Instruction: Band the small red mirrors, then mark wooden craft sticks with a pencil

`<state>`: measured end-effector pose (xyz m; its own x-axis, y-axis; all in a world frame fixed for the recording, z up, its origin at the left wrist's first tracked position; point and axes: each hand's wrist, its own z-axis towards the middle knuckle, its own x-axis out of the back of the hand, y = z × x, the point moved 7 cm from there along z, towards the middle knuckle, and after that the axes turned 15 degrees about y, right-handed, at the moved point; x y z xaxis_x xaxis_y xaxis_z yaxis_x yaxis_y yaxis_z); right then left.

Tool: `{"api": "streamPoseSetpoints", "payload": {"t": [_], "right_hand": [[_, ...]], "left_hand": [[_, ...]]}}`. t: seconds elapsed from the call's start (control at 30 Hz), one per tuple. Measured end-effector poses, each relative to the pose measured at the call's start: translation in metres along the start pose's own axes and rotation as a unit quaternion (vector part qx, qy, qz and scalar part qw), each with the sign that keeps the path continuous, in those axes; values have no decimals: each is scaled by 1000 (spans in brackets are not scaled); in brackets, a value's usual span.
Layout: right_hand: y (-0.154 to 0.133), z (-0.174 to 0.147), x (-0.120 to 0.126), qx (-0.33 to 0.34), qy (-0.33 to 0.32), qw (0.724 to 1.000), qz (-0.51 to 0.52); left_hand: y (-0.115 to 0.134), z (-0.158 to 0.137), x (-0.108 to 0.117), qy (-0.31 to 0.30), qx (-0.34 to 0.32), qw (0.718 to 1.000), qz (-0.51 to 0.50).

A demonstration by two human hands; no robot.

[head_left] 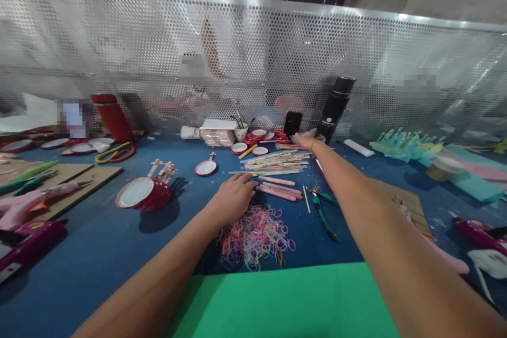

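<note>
My left hand [236, 196] lies palm down with its fingers stretched out at the left ends of several thin sticks [277, 163]. Just below it is a heap of small coloured rubber bands [255, 237]. Pink pens or sticks [279, 191] lie to the right of its fingertips. My right hand [304, 141] reaches to the back of the table, at a clear plastic bag [311, 134] between a black phone [293, 122] and a black bottle [335, 108]. Its fingers are small and partly hidden, so I cannot tell whether they grip the bag.
Teal-handled pliers [322, 214] lie under my right forearm. Stacked red-rimmed round pieces [137, 193] stand at left, near a pink glue gun [24, 203]. A red bottle [112, 116] is behind them. Green sheet [285, 301] spans the front; a perforated metal screen [245, 58] closes the back.
</note>
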<state>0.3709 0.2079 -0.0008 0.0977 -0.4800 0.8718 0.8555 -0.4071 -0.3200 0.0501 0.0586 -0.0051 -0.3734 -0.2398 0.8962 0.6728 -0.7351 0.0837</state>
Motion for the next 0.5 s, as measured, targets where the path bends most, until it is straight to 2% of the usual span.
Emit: {"api": "streamPoseSetpoints", "payload": {"t": [0.1,0.13,0.2,0.27,0.37,0.5], "right_hand": [[-4,-9,23,6,-21,1000,-21],[-8,-14,36,12,-8,999,-37],[-29,-32,60,106,20,990,-91],[-51,-60,71,184,-27,978,-91],[-72,-106,81,234,-76,966,-77],[-83,-159,80,256,-109,957,-77]], "left_hand": [[2,1,-1,-4,-3,1000,-11],[3,1,-1,-6,-4,1000,-14],[5,1,-2,-6,-13,1000,-22],[7,2,-1,-5,-29,999,-28],[5,3,1,-5,-36,999,-23],[-6,4,7,4,11,1000,-11]]}}
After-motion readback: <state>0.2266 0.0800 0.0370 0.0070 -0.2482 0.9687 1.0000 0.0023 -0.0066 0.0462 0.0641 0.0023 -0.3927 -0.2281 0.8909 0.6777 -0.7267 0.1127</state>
